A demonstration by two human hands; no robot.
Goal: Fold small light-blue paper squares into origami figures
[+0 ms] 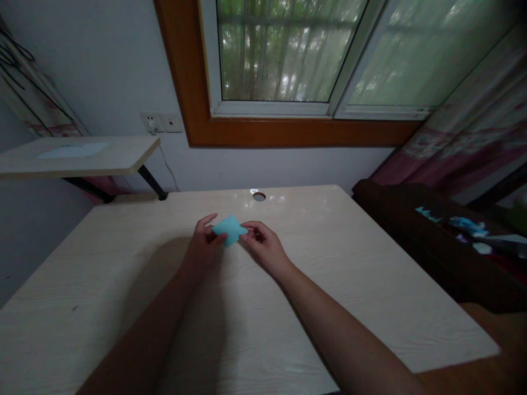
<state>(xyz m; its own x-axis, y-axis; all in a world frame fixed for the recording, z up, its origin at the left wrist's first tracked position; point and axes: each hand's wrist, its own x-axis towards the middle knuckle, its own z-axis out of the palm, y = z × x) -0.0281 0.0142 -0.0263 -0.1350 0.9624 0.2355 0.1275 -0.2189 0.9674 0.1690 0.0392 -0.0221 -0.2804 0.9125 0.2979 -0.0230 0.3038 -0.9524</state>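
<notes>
Between my two hands is a small light-blue piece of paper (pixel 229 229), diamond-shaped from this angle, above the far middle of the table. My left hand (pixel 206 236) pinches its left corner, thumb in front and the index finger raised a little apart. At the right corner, my right hand (pixel 262 240) grips the paper between thumb and fingertips. Whether the paper has folds in it is too small to make out.
The pale wood-grain table (pixel 349 274) has a round cable hole (pixel 259 196) near its back edge. A raised shelf (pixel 140 153) on black legs stands at the back left, bearing a pale sheet (pixel 74 150). Right of the table is a dark brown sofa-like piece (pixel 395 219).
</notes>
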